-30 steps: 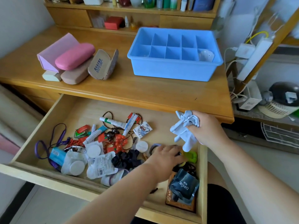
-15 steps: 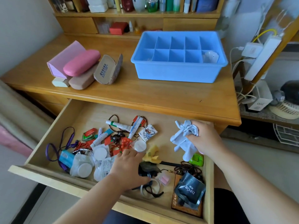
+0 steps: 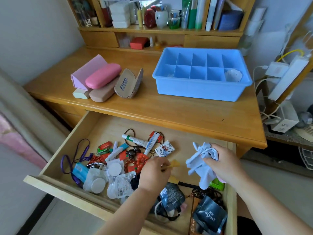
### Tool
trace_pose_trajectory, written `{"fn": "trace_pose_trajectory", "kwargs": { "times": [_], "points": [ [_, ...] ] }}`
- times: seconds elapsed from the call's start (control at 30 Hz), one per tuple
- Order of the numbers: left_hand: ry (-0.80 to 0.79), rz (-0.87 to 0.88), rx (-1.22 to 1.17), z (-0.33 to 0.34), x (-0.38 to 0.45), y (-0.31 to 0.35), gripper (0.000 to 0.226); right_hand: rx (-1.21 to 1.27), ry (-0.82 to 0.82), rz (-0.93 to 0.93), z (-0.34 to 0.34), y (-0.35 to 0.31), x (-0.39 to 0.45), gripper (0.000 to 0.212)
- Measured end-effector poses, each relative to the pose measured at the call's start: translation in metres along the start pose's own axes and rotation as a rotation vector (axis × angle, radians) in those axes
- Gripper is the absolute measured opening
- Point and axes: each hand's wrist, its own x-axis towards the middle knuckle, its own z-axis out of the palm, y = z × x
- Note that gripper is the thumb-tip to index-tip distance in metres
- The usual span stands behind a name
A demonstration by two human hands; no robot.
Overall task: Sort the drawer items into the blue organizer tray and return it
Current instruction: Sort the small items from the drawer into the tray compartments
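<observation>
Over drawer (image 3: pixel 94 126), right hand (image 3: pixel 223 164) grips cloth (image 3: pixel 200 164)

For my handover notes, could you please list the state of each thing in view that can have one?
drawer: pulled open, cluttered.
blue organizer tray: on the desk, mostly empty, a clear packet in its near right compartment.
patterned glasses case: open.
pink glasses case: closed.
left hand: pinching a yellow item.
right hand: gripping a pale blue cloth.

Wooden desk top (image 3: pixel 169 107) carries glasses cases at 10 o'clock: glossy pink hard case (image 3: pixel 103 75) stacked on a lilac triangular case (image 3: pixel 84 72), open beige clamshell case (image 3: pixel 128 83) beside. White power strip (image 3: pixel 288 77) at 2 o'clock. Red box (image 3: pixel 139 42) on shelf, 12 o'clock.
</observation>
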Motion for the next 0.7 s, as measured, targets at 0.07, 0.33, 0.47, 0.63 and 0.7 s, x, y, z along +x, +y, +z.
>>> {"fn": "trace_pose_trajectory", "kwargs": {
  "times": [0.07, 0.33, 0.47, 0.63, 0.7],
  "points": [
    [0.089, 0.046, -0.127, -0.017, -0.001, 0.004, 0.011, 0.077, -0.018, 0.031, 0.003, -0.004, 0.001, 0.029],
    [0.045, -0.078, -0.782, -0.088, -0.005, 0.025, 0.009, 0.250, -0.066, 0.084, 0.023, -0.039, 0.014, 0.012],
    [0.075, -0.016, -1.008, -0.102, 0.001, 0.026, 0.005, 0.245, -0.053, 0.072, 0.026, -0.052, 0.020, 0.012],
    [-0.041, 0.174, -0.791, -0.089, 0.000, 0.033, 0.016, 0.671, -0.216, 0.123, 0.049, -0.094, 0.031, 0.017],
    [0.022, 0.277, -0.459, -0.083, 0.003, 0.033, 0.051, 0.815, -0.315, 0.215, 0.058, -0.114, 0.035, 0.028]
  ]
}}
